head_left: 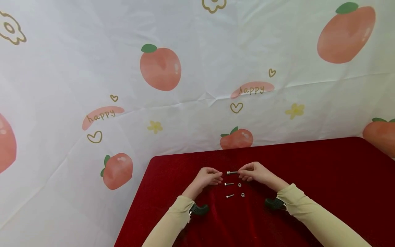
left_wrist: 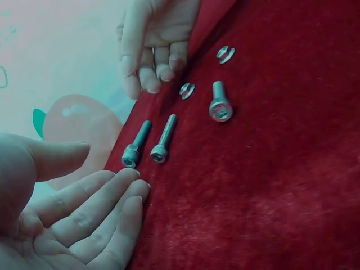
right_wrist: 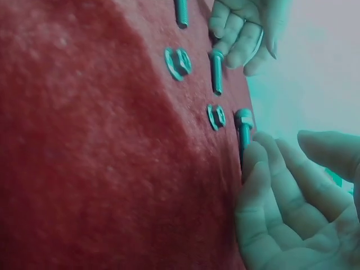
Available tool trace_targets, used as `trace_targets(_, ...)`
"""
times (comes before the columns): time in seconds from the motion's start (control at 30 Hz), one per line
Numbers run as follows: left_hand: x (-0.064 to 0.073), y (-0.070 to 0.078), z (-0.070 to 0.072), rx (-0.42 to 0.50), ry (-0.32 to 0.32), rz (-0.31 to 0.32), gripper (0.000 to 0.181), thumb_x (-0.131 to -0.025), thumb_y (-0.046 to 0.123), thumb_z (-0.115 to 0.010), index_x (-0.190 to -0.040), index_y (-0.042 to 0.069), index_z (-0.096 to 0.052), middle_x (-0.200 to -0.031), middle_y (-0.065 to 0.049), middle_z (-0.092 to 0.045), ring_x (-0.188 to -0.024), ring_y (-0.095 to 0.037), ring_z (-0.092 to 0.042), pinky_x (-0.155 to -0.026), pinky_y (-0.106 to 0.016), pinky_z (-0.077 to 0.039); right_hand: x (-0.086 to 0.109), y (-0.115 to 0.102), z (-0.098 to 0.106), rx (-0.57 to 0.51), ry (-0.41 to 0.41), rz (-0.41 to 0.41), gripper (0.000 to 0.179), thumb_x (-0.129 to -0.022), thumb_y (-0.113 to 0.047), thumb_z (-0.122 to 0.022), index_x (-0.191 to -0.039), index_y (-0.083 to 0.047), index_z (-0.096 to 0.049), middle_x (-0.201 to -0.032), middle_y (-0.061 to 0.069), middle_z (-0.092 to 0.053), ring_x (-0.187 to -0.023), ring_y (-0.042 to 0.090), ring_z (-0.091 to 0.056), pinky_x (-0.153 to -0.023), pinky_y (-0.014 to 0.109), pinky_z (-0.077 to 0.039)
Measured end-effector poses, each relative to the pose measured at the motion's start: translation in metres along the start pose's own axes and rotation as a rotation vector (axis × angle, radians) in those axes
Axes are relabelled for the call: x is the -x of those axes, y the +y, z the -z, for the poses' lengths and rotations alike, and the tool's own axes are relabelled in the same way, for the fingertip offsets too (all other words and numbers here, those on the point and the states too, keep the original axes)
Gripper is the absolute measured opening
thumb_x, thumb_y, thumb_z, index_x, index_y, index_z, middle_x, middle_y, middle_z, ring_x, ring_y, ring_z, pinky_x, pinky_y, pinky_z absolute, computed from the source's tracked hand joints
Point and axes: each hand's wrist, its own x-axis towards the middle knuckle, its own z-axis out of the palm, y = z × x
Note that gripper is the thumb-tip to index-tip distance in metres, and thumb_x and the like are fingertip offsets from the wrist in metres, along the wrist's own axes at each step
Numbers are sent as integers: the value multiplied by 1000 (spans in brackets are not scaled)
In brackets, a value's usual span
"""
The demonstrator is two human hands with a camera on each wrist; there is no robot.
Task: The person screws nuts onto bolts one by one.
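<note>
A socket-head bolt with a nut on its shank (head_left: 232, 172) lies on the red cloth between the two hands. My right hand (head_left: 251, 172) is at its threaded end, fingertips right beside the shank and thumb held apart from them in the right wrist view. To the left of the bolt's head is my left hand (head_left: 210, 177), relaxed and holding nothing, its thumb apart from the fingers (left_wrist: 98, 208). Closer to me lie a second bolt (left_wrist: 163, 140) and a shorter third bolt (left_wrist: 220, 104). Beside them sit two small flanged nuts (right_wrist: 216, 117) (right_wrist: 178, 63).
Red velvety cloth (head_left: 324, 178) covers the table. Behind the far edge hangs a white backdrop (head_left: 197, 120) printed with peaches. A dark wrist device (head_left: 200, 209) is on the left wrist, another (head_left: 274, 203) on the right.
</note>
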Motion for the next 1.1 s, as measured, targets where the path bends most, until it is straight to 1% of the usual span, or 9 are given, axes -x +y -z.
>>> trace_targets(0.1, 4, -2, 0, -31, -6, -42, 21, -90, 11, -68, -101, -7, -69, -88, -18, -70, -80, -26, -69, -71, -35, -59, 2, -1, -3, 48, -28, 32, 30, -97, -19, -59, -110, 7, -67, -92, 12, -69, -82, 24, -65, -68, 32, -57)
trace_targets(0.17, 6, -3, -2, -66, -3, -64, 19, -88, 10, -70, -98, -6, -70, -86, -15, -70, -78, -23, -68, -70, -32, -59, 3, 0, -4, 63, -40, 50, 29, -97, -18, -59, -109, 8, -67, -92, 13, -69, -81, 24, -65, -66, 31, -57)
trace_targets(0.27, 7, -5, -4, -146, 12, -100, 17, -85, 11, -74, -95, -2, -72, -81, -9, -70, -71, -16, -65, -62, -25, -55, 3, 1, -5, 81, -49, 67, 28, -97, -16, -59, -107, 8, -67, -91, 12, -69, -79, 24, -65, -63, 30, -56)
trace_targets(0.4, 9, -5, -7, -227, 28, -139, 17, -82, 11, -77, -92, -2, -73, -78, -8, -70, -66, -10, -60, -57, -22, -49, 3, 3, -6, 128, -66, 73, 25, -96, -18, -61, -104, 5, -69, -89, 9, -69, -77, 22, -64, -62, 29, -56)
trace_targets(0.53, 9, -5, -11, -284, 39, -152, 18, -78, 11, -80, -90, -1, -73, -77, -6, -69, -66, -10, -61, -58, -23, -51, 4, 3, -5, 167, -84, 82, 22, -94, -17, -64, -103, 2, -70, -91, 7, -69, -77, 21, -63, -63, 30, -55)
trace_targets(0.63, 9, -4, -15, -334, 51, -158, 18, -75, 9, -83, -88, 1, -74, -74, -2, -68, -64, -9, -62, -58, -23, -52, 5, 3, -4, 163, -110, 105, 21, -92, -14, -66, -104, 2, -69, -92, 8, -70, -79, 22, -64, -66, 29, -55)
trace_targets(0.77, 8, -6, -19, -371, 72, -160, 17, -71, 6, -85, -84, 3, -74, -70, 3, -67, -62, -8, -62, -56, -22, -52, 7, 6, -4, 156, -137, 134, 20, -88, -12, -71, -102, 3, -69, -90, 8, -69, -81, 20, -65, -70, 27, -56)
trace_targets(0.97, 8, -6, -21, -402, 116, -163, 14, -69, 4, -86, -78, 4, -75, -65, 4, -65, -58, -6, -59, -53, -20, -50, 5, 9, -6, 218, -121, 161, 16, -85, -13, -74, -96, -2, -72, -85, 2, -68, -76, 15, -64, -67, 25, -56)
trace_targets(1.1, 7, -5, -22, -412, 129, -173, 13, -69, 3, -86, -75, 5, -74, -64, 3, -65, -56, -6, -57, -50, -21, -48, 3, 10, -9, 263, -108, 175, 11, -83, -12, -76, -91, -5, -73, -80, -1, -67, -72, 13, -63, -64, 25, -55)
